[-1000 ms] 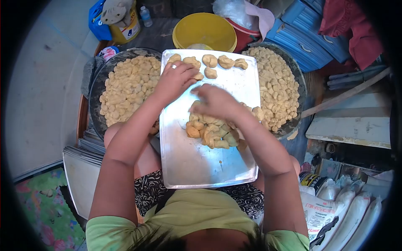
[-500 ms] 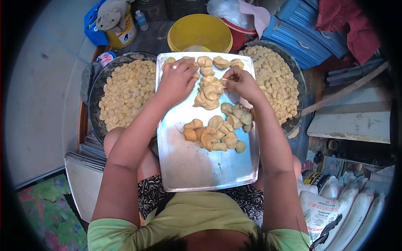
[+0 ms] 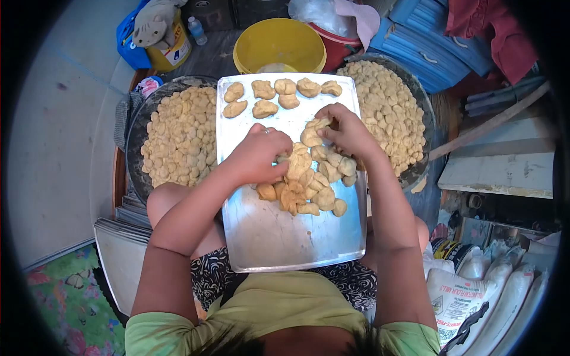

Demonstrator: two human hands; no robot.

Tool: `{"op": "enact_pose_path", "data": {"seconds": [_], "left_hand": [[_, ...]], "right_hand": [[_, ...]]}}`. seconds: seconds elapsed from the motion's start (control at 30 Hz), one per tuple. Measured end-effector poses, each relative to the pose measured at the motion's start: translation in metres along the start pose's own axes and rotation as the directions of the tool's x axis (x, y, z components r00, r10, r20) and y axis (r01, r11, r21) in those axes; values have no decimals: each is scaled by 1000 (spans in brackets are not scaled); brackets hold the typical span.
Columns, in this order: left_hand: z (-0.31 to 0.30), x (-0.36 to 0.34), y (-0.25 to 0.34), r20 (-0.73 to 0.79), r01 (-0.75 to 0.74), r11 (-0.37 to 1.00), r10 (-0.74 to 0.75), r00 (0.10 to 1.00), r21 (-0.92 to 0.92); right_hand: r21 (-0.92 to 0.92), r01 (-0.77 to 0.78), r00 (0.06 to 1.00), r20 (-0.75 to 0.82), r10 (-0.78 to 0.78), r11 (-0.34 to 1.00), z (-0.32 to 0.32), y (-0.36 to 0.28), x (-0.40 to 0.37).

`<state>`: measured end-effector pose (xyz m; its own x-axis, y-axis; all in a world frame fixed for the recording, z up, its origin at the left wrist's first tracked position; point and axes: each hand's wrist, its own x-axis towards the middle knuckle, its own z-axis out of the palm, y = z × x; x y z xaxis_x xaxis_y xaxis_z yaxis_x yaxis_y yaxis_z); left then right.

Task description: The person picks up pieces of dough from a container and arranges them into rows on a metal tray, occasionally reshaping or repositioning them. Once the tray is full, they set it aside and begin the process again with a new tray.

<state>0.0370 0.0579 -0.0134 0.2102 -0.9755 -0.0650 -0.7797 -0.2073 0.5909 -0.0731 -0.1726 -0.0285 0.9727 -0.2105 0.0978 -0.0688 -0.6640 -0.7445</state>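
Observation:
A metal tray [image 3: 285, 243] rests on my lap with yellowish dough pieces on it. Spaced pieces, such as a lump of dough [image 3: 264, 108], lie in two rows at its far end. Closer to me, a loose heap of dough pieces [image 3: 320, 190] fills the middle, some browner than others. My left hand [image 3: 258, 155] curls at the heap's upper left edge, fingers closed on a dough piece that they mostly hide. With thumb and fingers my right hand [image 3: 347, 132] grips another dough piece [image 3: 312, 133] just above the heap.
Large round pans of dough pieces flank the tray, one left [image 3: 178, 133] and one right [image 3: 389, 113]. Behind it stands a yellow tub [image 3: 279, 47]. Blue containers [image 3: 418, 53] are stacked at the far right. Flour sacks [image 3: 457, 296] lie at the lower right.
My left hand has moved from the far row down to the heap, uncovering dough pieces there. The central clump has come toward me, and my right hand has shifted slightly nearer.

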Motion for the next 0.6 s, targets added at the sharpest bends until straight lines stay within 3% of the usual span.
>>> {"op": "enact_pose_path", "data": {"seconds": [0.03, 0.07, 0.1, 0.13, 0.17, 0.2, 0.27, 0.33, 0.4, 0.47, 0.53, 0.57, 0.6], "left_hand": [[3, 2, 0, 3, 1, 1000, -1, 1000, -1], [6, 9, -1, -190, -12, 997, -4, 982, -81], [8, 16, -1, -378, -41, 987, -21, 926, -154], [9, 22, 2, -383, -39, 988, -22, 923, -151], [10, 29, 6, -325, -39, 926, -92, 941, -375], [10, 35, 7, -252, -31, 815, -143, 957, -579], [12, 41, 7, -272, -32, 809, -160, 949, -587], [13, 44, 10, -245, -22, 705, -217, 945, -709], [13, 45, 12, -208, -9, 582, -275, 939, -813], [14, 44, 13, -164, 1, 446, -332, 929, -895], [22, 47, 13, -203, -26, 450, -348, 915, -892], [26, 48, 14, -241, -56, 456, -359, 902, -888], [25, 47, 13, -239, -54, 456, -358, 902, -888]], "right_hand": [[138, -217, 974, 89, 206, 966, -6, -12, 2], [248, -426, 901, 203, 383, 870, -9, -19, 4], [247, -421, 903, 202, 379, 873, -6, -22, 4], [487, -363, 932, 192, 308, 794, -3, -25, 2], [693, -288, 956, 165, 243, 661, -1, -26, 2], [691, -284, 957, 165, 238, 665, -2, -25, 3], [653, -149, 978, -11, 207, 742, -5, -20, 2], [700, -131, 960, -88, 267, 702, -5, -17, -1], [866, -60, 932, -130, 340, 497, -2, -11, -3], [874, -78, 932, -107, 347, 479, 3, -10, -4], [593, -59, 988, -82, 133, 803, 12, -20, -6], [584, -213, 977, 106, 187, 783, 8, -18, -5], [585, -214, 976, 105, 189, 782, 6, -17, -3]]}}
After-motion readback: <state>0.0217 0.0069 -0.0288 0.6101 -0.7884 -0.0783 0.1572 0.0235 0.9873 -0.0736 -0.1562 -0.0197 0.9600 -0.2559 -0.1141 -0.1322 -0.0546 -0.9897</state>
